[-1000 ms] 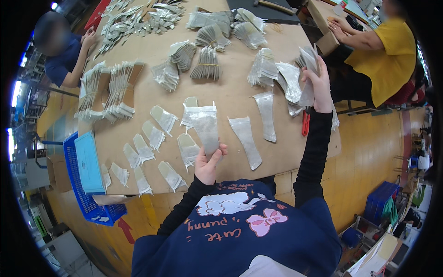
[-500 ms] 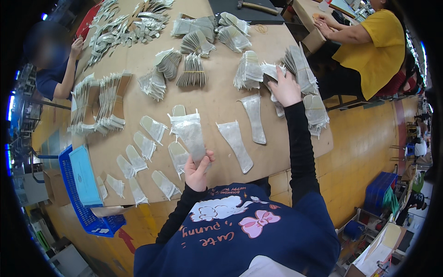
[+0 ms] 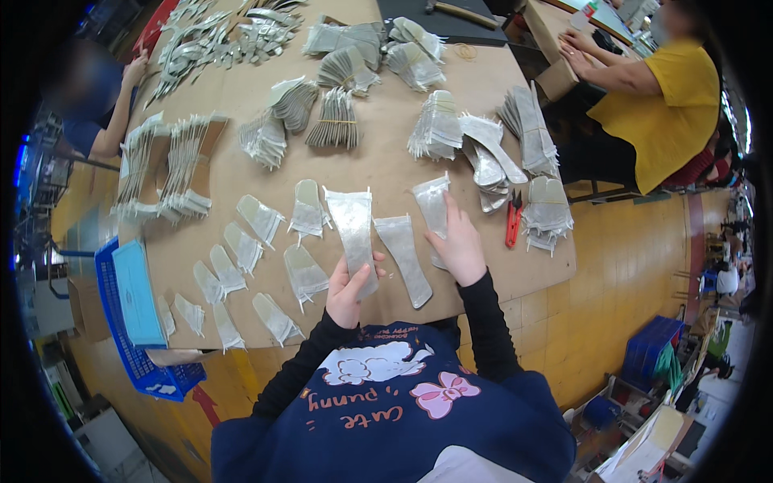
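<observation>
My left hand (image 3: 348,291) grips a long clear plastic sleeve (image 3: 353,227) with a silvery piece inside, holding it upright over the brown cardboard-covered table (image 3: 241,97). My right hand (image 3: 459,243) lies flat on another clear packet (image 3: 431,205) on the table, fingers spread. Between my hands lies a third long packet (image 3: 405,256), flat on the table. Several smaller packets (image 3: 241,245) are laid out in rows to the left of my left hand.
Bundled stacks of silvery pieces (image 3: 439,125) cover the far half of the table. Red snips (image 3: 512,224) lie at the right edge. A blue crate (image 3: 129,322) hangs at the left corner. A person in yellow (image 3: 656,105) sits far right, another person (image 3: 101,113) far left.
My right hand has come back from the stacks at the far right and now rests on a packet near the middle. My left hand still holds its sleeve.
</observation>
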Motion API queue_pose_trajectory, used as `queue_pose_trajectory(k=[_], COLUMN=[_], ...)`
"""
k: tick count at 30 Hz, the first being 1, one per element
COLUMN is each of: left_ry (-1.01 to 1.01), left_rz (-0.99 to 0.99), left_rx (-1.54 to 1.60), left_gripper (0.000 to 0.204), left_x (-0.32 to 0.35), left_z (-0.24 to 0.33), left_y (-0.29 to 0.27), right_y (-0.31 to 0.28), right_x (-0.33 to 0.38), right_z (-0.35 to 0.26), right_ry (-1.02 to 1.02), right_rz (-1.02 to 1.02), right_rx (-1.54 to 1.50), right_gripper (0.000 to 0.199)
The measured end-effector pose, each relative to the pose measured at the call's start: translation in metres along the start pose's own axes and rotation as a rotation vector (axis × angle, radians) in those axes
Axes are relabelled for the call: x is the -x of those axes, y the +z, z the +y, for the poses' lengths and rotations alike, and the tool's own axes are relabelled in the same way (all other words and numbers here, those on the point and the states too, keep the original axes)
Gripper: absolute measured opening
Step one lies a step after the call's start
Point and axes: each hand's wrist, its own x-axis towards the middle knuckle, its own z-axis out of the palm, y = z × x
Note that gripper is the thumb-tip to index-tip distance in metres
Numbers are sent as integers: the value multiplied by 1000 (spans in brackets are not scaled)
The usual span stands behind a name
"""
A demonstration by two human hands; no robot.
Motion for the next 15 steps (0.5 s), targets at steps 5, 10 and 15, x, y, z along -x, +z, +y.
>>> queue_pose_trajectory(k=[5, 10, 15], left_ry=[24, 241, 369], left_rz=[-3, -143, -465], left_rx=[-21, -594, -1043], left_gripper=[36, 34, 43], left_x=[-7, -10, -10], left_z=[-6, -20, -3], left_y=[0, 8, 18], right_y=[-10, 7, 1], right_x=[24, 50, 46], right_z=[-9, -45, -58], right_ry=[-55, -316, -154], right_rz=[146, 69, 17], right_rx=[-645, -582, -638], right_gripper=[75, 73, 64])
